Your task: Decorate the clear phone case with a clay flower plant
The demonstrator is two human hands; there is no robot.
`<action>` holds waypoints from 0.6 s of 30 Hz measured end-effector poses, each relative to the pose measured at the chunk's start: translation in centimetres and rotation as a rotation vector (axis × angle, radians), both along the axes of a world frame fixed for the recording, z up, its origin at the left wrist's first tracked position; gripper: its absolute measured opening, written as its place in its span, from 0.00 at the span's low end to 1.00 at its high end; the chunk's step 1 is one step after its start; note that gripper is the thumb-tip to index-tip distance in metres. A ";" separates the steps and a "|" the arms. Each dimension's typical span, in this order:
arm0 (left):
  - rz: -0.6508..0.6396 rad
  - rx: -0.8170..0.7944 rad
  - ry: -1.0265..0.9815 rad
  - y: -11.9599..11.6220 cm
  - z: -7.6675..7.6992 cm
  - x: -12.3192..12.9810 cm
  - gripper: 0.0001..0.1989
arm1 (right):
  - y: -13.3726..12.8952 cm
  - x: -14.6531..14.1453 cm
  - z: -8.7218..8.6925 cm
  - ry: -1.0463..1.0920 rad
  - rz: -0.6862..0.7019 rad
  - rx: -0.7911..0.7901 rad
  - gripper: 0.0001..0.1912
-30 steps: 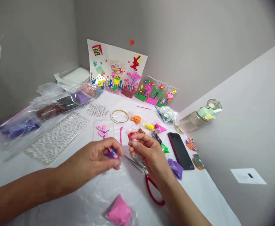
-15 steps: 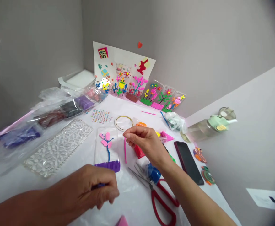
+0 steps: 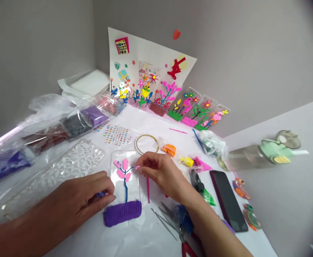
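Note:
A clear phone case [image 3: 133,189] lies flat on the white-covered table. On it is a plant made of modelling clay, with a blue stem [image 3: 126,189], pink petals [image 3: 125,164] and a ridged purple base [image 3: 123,213]. My right hand [image 3: 163,175] is closed in a pinch on a small pink piece of clay [image 3: 137,167], close by the tip of the right-hand blue branch. Whether the piece touches the branch, I cannot tell. At the case's left edge, my left hand [image 3: 88,196] is curled around something blue and purple, mostly hidden by its fingers.
Red-handled scissors [image 3: 185,246] lie partly under my right forearm. A phone [image 3: 228,201] is to the right. Beyond the case are a gold ring [image 3: 137,144] and a gem sheet [image 3: 117,135]. A textured clear case [image 3: 76,160] and bagged clay [image 3: 45,137] lie left. Decorated cases [image 3: 191,110] lean at the back.
My right hand has come down to the plant's branch, the pink piece now visible in its fingers. My left hand has moved left, to the case's edge. The view has shifted.

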State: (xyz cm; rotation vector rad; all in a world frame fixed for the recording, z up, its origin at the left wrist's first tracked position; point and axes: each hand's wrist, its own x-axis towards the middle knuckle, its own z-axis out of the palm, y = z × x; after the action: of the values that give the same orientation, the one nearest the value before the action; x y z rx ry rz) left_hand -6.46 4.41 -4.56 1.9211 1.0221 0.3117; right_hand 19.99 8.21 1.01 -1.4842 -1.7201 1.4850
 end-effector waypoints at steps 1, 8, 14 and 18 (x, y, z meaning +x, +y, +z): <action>-0.007 0.006 0.002 0.0 -0.1 0.0 0.23 | 0.1 -0.1 -0.1 -0.039 0.000 0.027 0.03; -0.041 0.048 0.013 0.1 -0.4 -0.2 0.19 | 0.3 -0.6 -0.6 -0.149 0.001 0.089 0.04; -0.039 0.074 -0.010 0.0 -0.3 -0.1 0.18 | 0.2 -0.6 -1.0 -0.204 0.032 0.176 0.06; -0.047 0.091 -0.002 0.2 -0.4 -0.1 0.17 | 0.2 -0.6 -1.5 -0.228 0.047 0.223 0.07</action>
State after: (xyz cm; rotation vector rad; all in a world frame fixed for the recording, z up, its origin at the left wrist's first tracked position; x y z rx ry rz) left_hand -6.57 4.57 -5.00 2.0234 0.9748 0.3381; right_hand 19.39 8.39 -0.49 -1.5491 -1.9920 1.1363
